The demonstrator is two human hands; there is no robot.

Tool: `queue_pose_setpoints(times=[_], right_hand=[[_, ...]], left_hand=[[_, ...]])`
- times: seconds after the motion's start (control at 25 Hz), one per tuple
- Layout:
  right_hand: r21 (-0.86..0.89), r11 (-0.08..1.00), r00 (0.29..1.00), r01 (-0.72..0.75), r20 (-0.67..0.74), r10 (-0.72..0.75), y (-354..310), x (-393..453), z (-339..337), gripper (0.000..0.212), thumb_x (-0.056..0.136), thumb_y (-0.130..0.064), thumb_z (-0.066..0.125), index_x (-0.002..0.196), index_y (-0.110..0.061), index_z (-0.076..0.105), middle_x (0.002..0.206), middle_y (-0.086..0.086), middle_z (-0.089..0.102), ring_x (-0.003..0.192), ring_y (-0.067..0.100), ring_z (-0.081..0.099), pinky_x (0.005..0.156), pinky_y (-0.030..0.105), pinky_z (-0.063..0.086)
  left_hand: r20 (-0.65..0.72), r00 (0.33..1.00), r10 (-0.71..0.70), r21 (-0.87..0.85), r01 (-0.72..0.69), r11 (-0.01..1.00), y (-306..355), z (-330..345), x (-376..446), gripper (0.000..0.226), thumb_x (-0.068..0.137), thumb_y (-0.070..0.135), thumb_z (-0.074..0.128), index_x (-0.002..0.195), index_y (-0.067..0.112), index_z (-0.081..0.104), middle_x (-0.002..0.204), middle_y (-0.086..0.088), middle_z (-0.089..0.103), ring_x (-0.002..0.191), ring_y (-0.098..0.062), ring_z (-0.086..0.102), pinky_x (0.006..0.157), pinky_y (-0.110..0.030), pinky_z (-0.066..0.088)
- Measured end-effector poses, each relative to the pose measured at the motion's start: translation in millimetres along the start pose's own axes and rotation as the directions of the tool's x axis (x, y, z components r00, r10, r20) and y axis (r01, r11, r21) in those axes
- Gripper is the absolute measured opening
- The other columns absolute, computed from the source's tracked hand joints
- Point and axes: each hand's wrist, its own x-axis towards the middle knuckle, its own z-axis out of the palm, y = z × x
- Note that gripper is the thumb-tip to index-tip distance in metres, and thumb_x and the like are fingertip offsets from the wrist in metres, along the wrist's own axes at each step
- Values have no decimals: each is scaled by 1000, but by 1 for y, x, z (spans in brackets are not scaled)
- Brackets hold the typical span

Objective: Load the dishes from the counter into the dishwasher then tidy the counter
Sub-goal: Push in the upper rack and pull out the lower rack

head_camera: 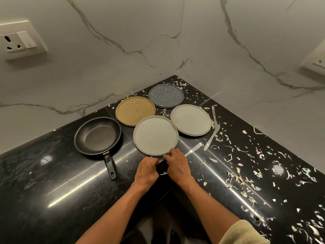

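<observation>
On the black counter [52,182] lie two pale grey plates, the near one [155,135] and the right one [190,120]. Behind them sit a tan speckled plate [135,110] and a blue-grey speckled plate [165,95]. A black frying pan [97,135] stands to the left with its handle toward me. My left hand [146,170] and my right hand [176,165] meet just below the near plate, both gripping a butter knife [192,150] whose blade points up and right. Two more knives lie to the right, one silver [212,137] and one with a pink tip [214,114].
Vegetable peelings [237,178] are scattered over the right half of the counter and around the far plates. White marble walls meet in the corner behind the plates. A wall socket [19,40] is at the upper left, another [316,63] at the right edge.
</observation>
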Motion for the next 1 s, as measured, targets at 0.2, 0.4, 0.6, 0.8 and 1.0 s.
queue_pose_setpoints(times=[0.2, 0.4, 0.6, 0.8, 1.0], right_hand=[[20, 999, 997, 49, -52, -48, 12, 0, -2, 27, 58, 7, 78, 69, -16, 68, 77, 0, 52, 75, 21, 47, 60, 30, 36], [95, 995, 977, -36, -207, 55, 15, -9, -19, 33, 65, 12, 75, 83, -15, 70, 83, 2, 53, 78, 20, 49, 56, 25, 30], [76, 996, 962, -39, -267, 58, 30, -31, -34, 21, 70, 3, 80, 78, -14, 71, 83, 4, 56, 76, 21, 52, 56, 28, 41], [19, 997, 962, -70, -264, 73, 54, -75, -47, 21, 71, 0, 85, 73, -14, 70, 77, 0, 53, 73, 16, 46, 54, 25, 38], [-10, 1000, 958, -28, -284, 24, 61, -121, -57, 18, 74, 3, 82, 77, -11, 72, 84, 3, 57, 80, 18, 52, 54, 25, 47]], left_hand=[[-11, 1000, 4, -38, -4, 999, 3, -4, -3, 19, 74, -2, 64, 81, 14, 73, 78, 1, 69, 74, -16, 59, 69, -27, 49], [-84, 995, -51, -203, 33, 979, 23, -5, -2, 17, 74, -1, 69, 74, 16, 73, 69, 7, 68, 62, -4, 61, 61, -27, 56], [-25, 1000, -13, -326, 4, 945, 55, -5, 1, 20, 76, 1, 77, 92, 13, 78, 81, 3, 73, 66, -1, 65, 64, -17, 58], [186, 971, 152, -358, -77, 931, 76, -5, -8, 21, 74, 3, 77, 91, 14, 78, 78, 5, 72, 69, -2, 67, 70, -19, 57], [425, 898, 115, -302, 21, 953, 101, 0, -29, 22, 72, 9, 85, 93, 12, 78, 85, 2, 74, 80, -7, 69, 78, -22, 58]])
